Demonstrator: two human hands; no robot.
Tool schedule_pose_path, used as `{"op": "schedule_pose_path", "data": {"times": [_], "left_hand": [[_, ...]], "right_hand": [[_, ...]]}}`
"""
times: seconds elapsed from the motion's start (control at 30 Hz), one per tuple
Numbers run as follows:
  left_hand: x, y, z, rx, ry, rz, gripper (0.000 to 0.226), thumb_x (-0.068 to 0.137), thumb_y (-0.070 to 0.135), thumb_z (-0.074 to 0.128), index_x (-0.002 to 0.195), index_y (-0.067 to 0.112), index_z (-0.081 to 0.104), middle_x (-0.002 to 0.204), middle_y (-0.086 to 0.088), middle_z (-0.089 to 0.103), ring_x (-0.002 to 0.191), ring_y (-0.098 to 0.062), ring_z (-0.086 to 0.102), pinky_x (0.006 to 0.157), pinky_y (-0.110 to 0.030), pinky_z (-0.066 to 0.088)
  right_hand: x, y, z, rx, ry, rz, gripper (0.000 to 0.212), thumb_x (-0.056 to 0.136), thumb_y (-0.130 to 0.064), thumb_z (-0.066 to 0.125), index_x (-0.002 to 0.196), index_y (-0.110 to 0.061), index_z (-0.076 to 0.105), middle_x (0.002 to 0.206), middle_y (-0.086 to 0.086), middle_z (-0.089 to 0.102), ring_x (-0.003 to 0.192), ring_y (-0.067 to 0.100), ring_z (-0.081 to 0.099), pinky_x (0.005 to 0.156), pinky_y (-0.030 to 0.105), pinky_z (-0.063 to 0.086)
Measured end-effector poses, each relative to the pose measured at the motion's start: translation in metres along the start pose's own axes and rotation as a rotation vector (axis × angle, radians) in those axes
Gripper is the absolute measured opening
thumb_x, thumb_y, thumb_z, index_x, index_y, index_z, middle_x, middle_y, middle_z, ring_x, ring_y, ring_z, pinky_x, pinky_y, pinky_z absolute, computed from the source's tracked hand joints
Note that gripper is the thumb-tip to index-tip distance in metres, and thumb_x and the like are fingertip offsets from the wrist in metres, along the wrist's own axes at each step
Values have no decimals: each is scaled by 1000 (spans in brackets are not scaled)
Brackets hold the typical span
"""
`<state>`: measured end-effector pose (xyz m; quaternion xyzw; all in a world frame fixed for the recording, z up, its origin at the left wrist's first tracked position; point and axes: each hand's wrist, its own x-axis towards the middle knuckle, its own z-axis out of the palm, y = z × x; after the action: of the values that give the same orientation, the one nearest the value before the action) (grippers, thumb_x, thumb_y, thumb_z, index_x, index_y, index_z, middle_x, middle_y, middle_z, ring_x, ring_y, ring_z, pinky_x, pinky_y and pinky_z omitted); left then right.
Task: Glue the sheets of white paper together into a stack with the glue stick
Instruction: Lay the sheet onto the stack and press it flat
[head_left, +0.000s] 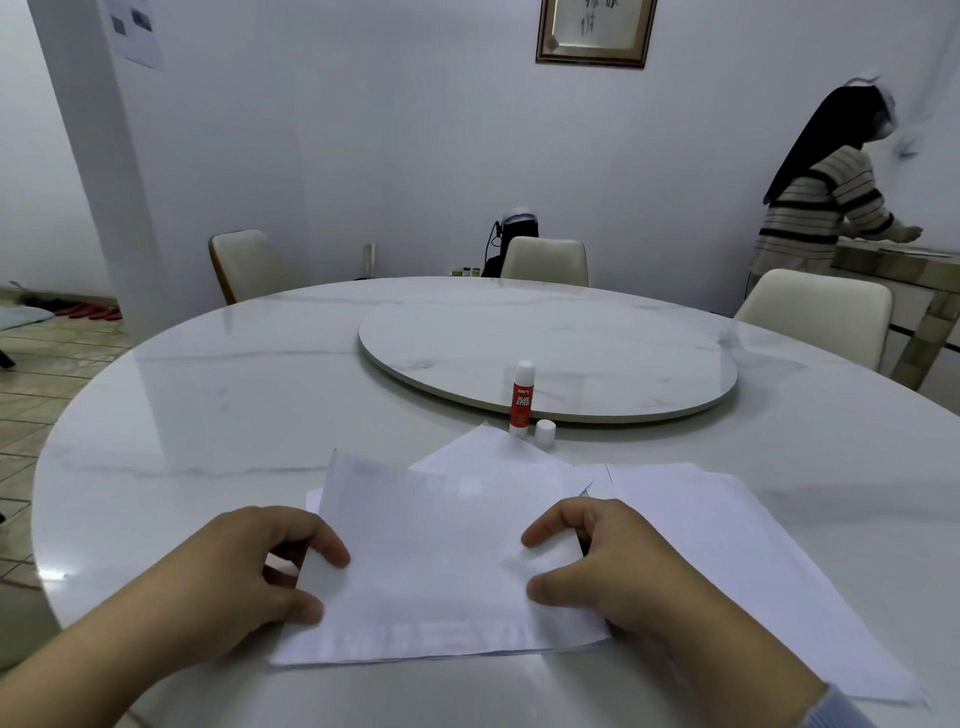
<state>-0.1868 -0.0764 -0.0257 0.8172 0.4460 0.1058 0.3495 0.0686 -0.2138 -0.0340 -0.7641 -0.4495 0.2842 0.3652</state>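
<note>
A white paper sheet (431, 566) lies on top of other sheets near the table's front edge. My left hand (260, 566) pinches its left edge and my right hand (602, 566) pinches its right edge. Another sheet (498, 452) pokes out behind it, and a loose sheet (737, 545) lies to the right. The red-and-white glue stick (521, 399) stands upright and uncapped beyond the papers. Its white cap (545, 432) rests on the table just to its right.
A round marble table (208, 405) carries a raised turntable (545, 353) in its middle. Several cream chairs (815, 312) stand around the far side. A person in a striped top (826, 208) stands at a side counter at the far right.
</note>
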Motion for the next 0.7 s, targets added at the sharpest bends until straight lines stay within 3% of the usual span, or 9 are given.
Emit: {"op": "schedule_pose_path", "data": {"times": [0.13,0.27,0.33,0.4,0.5,0.57,0.63,0.7], "left_hand": [[1,-3,1,-2,2,16,42,63,10,80,78,47,69,95,4,66,66,-8,71,72,-25,53],[3,-6,2,39,33,73,40,63,12,81,78,47,68,101,11,60,71,-10,69,73,-23,51],[4,-4,4,165,39,124,32,66,20,80,73,48,68,113,21,51,90,-5,61,83,-21,48],[4,0,5,330,27,129,30,71,27,76,80,52,61,134,21,35,121,-7,39,99,-23,38],[3,14,4,457,22,37,18,82,36,65,91,49,57,155,10,10,142,-17,5,112,-31,21],[6,27,10,395,153,64,6,89,39,54,94,42,56,157,6,10,143,-19,1,113,-34,17],[15,40,25,282,304,151,19,94,38,42,109,33,53,156,4,17,143,-14,5,114,-32,14],[26,50,47,298,295,206,43,97,39,31,138,24,36,159,4,10,144,-11,2,115,-29,8]], "right_hand": [[0,-1,1,-10,2,-1,28,58,-18,79,80,-32,71,74,0,61,57,12,56,50,19,43],[1,-1,4,-65,45,-25,29,58,-17,76,81,-33,69,75,-11,60,60,7,56,46,13,41],[2,0,5,-89,68,-41,32,58,-18,75,83,-35,67,81,-12,57,65,6,56,45,11,41],[1,0,5,-133,81,-33,40,58,-21,78,90,-39,62,92,-11,48,73,4,51,47,8,37],[1,-3,-3,-196,155,-18,51,60,-34,82,101,-44,52,108,-9,33,99,8,46,68,16,39],[5,-9,-6,-154,295,-89,42,71,-38,74,106,-41,52,111,-10,32,112,10,40,81,23,37],[12,-18,0,-193,359,-183,33,86,-35,58,119,-34,53,122,-10,37,123,13,37,93,29,37],[20,-24,15,-344,266,-246,40,95,-28,41,135,-23,45,143,-3,37,134,18,32,108,33,30]]}}
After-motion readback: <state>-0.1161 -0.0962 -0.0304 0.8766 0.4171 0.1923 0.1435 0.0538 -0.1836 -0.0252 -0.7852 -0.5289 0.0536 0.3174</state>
